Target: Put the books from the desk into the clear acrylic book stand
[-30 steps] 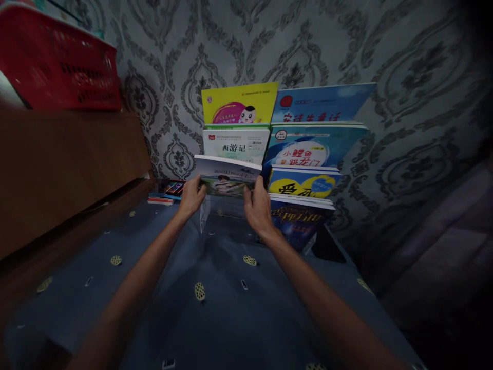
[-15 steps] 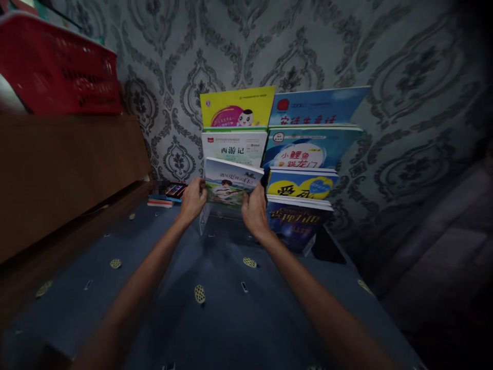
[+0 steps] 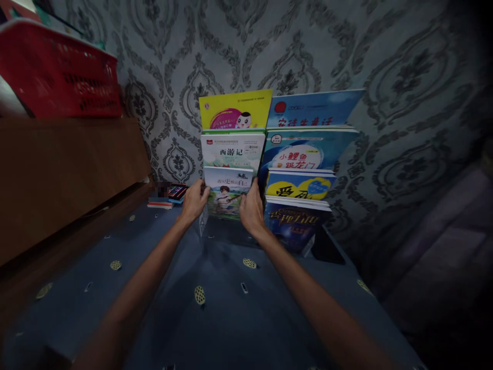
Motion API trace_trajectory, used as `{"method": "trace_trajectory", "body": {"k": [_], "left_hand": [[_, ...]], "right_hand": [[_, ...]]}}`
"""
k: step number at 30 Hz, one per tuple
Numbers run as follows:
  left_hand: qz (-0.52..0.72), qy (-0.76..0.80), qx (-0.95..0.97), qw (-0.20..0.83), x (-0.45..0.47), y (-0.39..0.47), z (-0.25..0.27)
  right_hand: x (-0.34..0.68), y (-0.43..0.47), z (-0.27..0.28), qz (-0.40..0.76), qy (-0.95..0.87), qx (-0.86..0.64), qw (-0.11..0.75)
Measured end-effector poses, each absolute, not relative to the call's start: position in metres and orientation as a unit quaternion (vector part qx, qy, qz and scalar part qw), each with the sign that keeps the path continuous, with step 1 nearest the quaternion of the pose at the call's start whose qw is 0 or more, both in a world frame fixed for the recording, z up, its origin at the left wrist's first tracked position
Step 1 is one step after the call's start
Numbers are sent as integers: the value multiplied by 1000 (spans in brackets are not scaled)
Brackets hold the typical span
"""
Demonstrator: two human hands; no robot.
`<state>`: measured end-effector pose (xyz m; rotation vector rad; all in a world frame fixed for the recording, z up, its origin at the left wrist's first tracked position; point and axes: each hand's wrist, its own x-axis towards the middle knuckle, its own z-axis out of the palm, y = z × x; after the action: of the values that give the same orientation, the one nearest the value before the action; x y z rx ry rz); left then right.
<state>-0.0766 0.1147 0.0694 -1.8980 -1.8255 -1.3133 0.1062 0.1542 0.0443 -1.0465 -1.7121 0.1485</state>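
A small book (image 3: 227,191) with a guitar player on its cover stands upright between my hands. My left hand (image 3: 193,201) grips its left edge, and my right hand (image 3: 252,209) grips its right edge; both are closed on it. Right behind it rises a white book (image 3: 231,149), and behind that a yellow book (image 3: 219,110). All of them are in the left column of a clear stand (image 3: 203,224). Beside my right hand, the right column holds a dark blue book (image 3: 292,223), a blue-and-yellow book (image 3: 300,184), a teal book (image 3: 335,146) and a blue book (image 3: 323,105).
The stand is on a dark blue patterned cloth (image 3: 162,288) against a wallpapered wall. A short stack of books (image 3: 159,204) lies to the left. A red basket (image 3: 73,77) sits on a wooden cabinet (image 3: 69,174) at the far left.
The guitar-player book has moved down and stands straighter, squarely in front of the white book. Both hands still hold it; the right hand has shifted slightly with it.
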Motion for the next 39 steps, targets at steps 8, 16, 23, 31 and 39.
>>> {"method": "trace_trajectory", "body": {"k": [8, 16, 23, 31, 39], "left_hand": [[-398, -646, -641, 117, -81, 122, 73], [-378, -664, -634, 125, -86, 125, 73], [-382, -663, -630, 131, -87, 127, 70], [-388, -660, -629, 133, -88, 128, 67], [-391, -664, -627, 115, -84, 119, 70]], "right_hand": [[108, 131, 28, 45, -737, -442, 509], [101, 122, 19, 56, -753, -475, 452], [104, 121, 22, 55, -760, -485, 428], [107, 128, 14, 60, -763, -460, 451], [113, 132, 4, 71, -769, -421, 476]]}}
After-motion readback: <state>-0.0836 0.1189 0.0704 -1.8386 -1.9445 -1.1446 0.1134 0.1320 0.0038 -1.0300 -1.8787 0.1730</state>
